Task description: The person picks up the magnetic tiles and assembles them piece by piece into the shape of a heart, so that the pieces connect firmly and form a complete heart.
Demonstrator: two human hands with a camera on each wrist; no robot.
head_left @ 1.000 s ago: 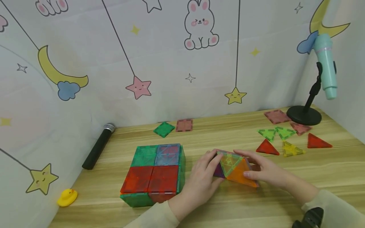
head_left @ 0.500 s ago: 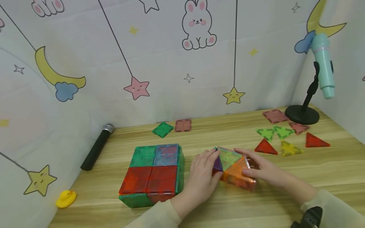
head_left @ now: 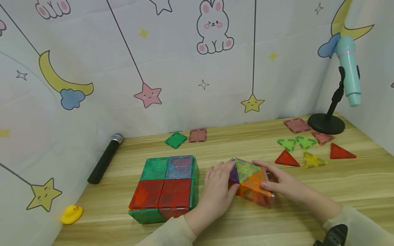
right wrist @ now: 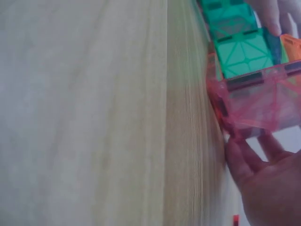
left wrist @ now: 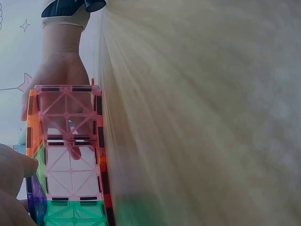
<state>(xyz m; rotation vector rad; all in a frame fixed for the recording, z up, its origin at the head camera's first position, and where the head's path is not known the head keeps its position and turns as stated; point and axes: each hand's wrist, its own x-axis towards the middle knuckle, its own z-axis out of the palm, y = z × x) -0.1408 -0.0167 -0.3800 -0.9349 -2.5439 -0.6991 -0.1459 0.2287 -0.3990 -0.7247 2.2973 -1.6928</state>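
A small box built of translucent magnetic tiles [head_left: 250, 177] stands on the table between both hands, its top showing purple, light green and orange triangles. My left hand [head_left: 217, 191] grips its left end, fingers at the far edge and thumb at the near side. At the other end, my right hand [head_left: 284, 181] holds the box with thumb on the orange top. Pink square tiles [left wrist: 70, 169] and a green tile form a side wall in the left wrist view. In the right wrist view, a pink end wall [right wrist: 263, 103] rests against the right fingers, with green squares [right wrist: 244, 54] behind.
Left of the hands stands a larger tile block [head_left: 163, 186], green, blue and red on top. Loose triangles [head_left: 287, 158] and squares lie at the back. A black microphone [head_left: 105, 159], a yellow duck [head_left: 71, 214] and a mint microphone [head_left: 349, 71] on a stand are around.
The small box has tilted so its near side shows more, and its right end has come slightly nearer. Both hands keep hold of it. Other things on the table stay put.
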